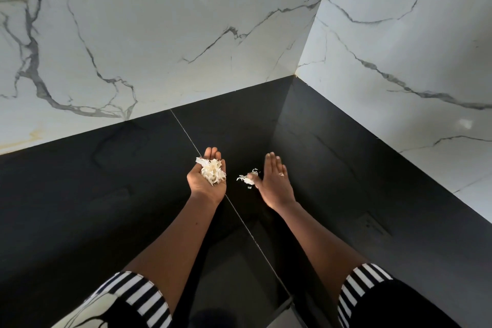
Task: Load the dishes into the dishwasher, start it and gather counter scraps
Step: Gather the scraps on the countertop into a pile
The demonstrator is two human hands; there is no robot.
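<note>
Head view. Left hand (207, 180) palm up, fingers relaxed, cradling a heap of white papery peel scraps (213, 172). Right hand (275, 182) flat, fingers straight, thumb edge touching a smaller loose cluster of white flakes (246, 179) on the glossy black stone bench (106, 194). Judgement: featherlight, brittle, prone to drift. Sweep them along the bench rather than pinch.

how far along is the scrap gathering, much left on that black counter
Done: a pile of white flaky scraps lies in the upturned left hand. In hand: the flat right hand has a smaller cluster of white scraps by its thumb on the glossy black countertop. Left: that cluster goes into the palm; no other scraps show. The dishwasher is out of view, so loading cannot be judged.
</note>
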